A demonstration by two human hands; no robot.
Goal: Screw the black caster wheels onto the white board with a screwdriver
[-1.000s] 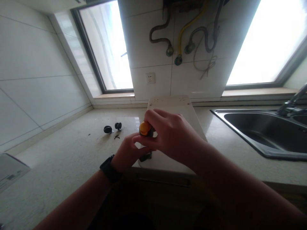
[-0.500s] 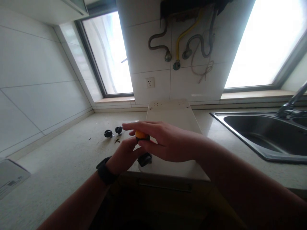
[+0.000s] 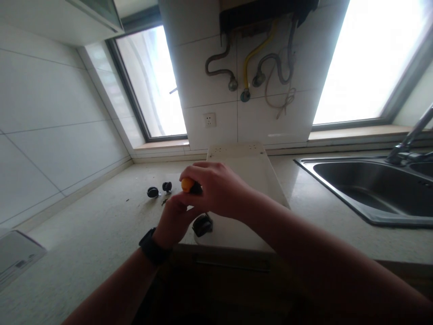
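My right hand (image 3: 216, 187) is closed around the orange and black handle of a screwdriver (image 3: 187, 184), its orange end pointing left. Just below and left of it, my left hand (image 3: 174, 214) has its fingers curled in under the handle; what they pinch is hidden. Both hands are over the left edge of a white board (image 3: 237, 158) that lies on the counter. A black caster wheel (image 3: 202, 225) sits at the board's near left corner. Left of my hands, two more black casters, one (image 3: 153, 192) beside the other (image 3: 167, 186), rest on the counter with small screws (image 3: 164, 201) near them.
A steel sink (image 3: 365, 189) with a faucet (image 3: 402, 153) is set in the counter (image 3: 111, 225) at the right. A white box (image 3: 20, 253) stands at the far left. Hoses (image 3: 248, 63) hang on the tiled wall above a socket (image 3: 209, 119).
My right hand has gone from flat fingers over the screwdriver's handle to a closed grip on it. The handle now leans left. My left hand stays close below.
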